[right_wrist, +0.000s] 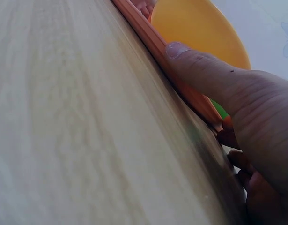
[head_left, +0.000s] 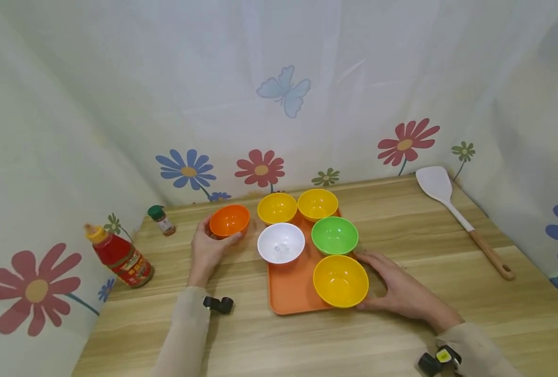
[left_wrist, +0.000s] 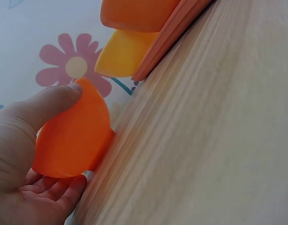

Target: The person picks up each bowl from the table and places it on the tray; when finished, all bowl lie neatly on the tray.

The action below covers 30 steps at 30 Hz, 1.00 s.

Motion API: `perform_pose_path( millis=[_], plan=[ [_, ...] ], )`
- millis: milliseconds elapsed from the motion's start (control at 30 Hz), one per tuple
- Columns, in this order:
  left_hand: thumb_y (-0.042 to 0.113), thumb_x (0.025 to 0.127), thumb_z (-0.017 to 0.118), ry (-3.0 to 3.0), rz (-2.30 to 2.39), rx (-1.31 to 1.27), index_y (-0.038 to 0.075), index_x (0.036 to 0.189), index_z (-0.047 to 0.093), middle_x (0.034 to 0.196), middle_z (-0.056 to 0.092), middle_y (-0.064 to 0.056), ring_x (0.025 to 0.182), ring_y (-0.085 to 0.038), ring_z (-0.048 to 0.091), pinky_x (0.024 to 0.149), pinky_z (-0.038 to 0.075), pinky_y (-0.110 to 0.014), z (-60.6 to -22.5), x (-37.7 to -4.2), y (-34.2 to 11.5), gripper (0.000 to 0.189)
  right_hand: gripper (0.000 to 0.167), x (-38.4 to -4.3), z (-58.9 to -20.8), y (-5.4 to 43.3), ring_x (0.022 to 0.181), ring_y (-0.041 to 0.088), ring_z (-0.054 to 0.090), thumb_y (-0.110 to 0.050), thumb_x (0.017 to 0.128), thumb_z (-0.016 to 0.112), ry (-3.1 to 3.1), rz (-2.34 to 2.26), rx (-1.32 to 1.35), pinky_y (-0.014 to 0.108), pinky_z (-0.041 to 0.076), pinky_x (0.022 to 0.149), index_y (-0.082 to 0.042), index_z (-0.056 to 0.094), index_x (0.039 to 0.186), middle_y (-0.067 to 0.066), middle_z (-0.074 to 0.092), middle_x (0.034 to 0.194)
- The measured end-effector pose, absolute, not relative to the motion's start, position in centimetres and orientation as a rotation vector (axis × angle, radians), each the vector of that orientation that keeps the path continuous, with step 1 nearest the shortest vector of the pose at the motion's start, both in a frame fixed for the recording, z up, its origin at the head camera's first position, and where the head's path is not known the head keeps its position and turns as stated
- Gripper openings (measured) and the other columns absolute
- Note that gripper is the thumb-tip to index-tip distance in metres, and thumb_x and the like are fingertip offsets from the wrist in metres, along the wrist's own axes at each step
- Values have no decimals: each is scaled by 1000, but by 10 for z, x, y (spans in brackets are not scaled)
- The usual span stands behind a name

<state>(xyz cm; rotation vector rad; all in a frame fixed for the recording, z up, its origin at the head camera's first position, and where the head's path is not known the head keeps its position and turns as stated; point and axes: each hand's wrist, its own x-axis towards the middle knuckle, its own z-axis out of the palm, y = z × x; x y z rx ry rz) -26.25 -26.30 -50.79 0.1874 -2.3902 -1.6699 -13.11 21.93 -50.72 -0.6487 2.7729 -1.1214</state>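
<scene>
My left hand (head_left: 208, 248) holds an orange bowl (head_left: 230, 220) upright on the wooden table, left of the tray. In the left wrist view, the thumb lies on the rim of this orange bowl (left_wrist: 73, 136) and the fingers curl round its far side. My right hand (head_left: 403, 290) rests with spread fingers at the right side of an orange tray (head_left: 290, 298), beside the front yellow bowl (head_left: 340, 281). The right wrist view has the thumb (right_wrist: 200, 70) against the tray edge. A white bowl (head_left: 281, 243), a green bowl (head_left: 334, 235) and two back yellow bowls (head_left: 277, 208) also sit on the tray.
At the left stand a red sauce bottle (head_left: 123, 259) with a yellow cap and a small green-capped spice jar (head_left: 162, 220). A white spatula (head_left: 458, 212) with a wooden handle lies on the right. A flower-printed curtain (head_left: 203, 104) borders the table (head_left: 241, 340).
</scene>
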Motion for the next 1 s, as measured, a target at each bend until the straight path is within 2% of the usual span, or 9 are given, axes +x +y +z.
perform_pose_path(
  millis=[233,633,867,1000],
  plan=[
    [38,82,102,-2403,-1665,191,5,169,37,168,50,-18,152,-36,52,130,42,-51,-507,-261,-262,113,116,-131,-509,221,156,43,46,-77,77,90,2789,-1129,-676,75,38,124,-15,49,167,12,47,170],
    [42,82,102,-2404,-1642,202,4,169,36,168,48,-18,152,-37,51,130,42,-52,-507,-259,-264,115,113,-133,-512,219,155,39,48,-75,77,91,2787,-1150,-699,73,41,124,-20,49,166,6,49,169],
    [40,81,103,-2373,-1673,215,6,166,41,165,52,-16,149,-34,54,129,44,-51,-505,-257,-262,111,114,-129,-513,220,155,39,48,-74,75,94,2786,-1153,-669,73,40,124,-21,49,166,6,49,169],
    [34,82,103,-2307,-1713,195,8,166,43,165,53,-14,149,-33,54,128,46,-49,-495,-258,-258,106,114,-131,-511,220,155,41,48,-75,76,92,2798,-1149,-689,74,40,123,-20,49,166,8,50,169]
  ],
)
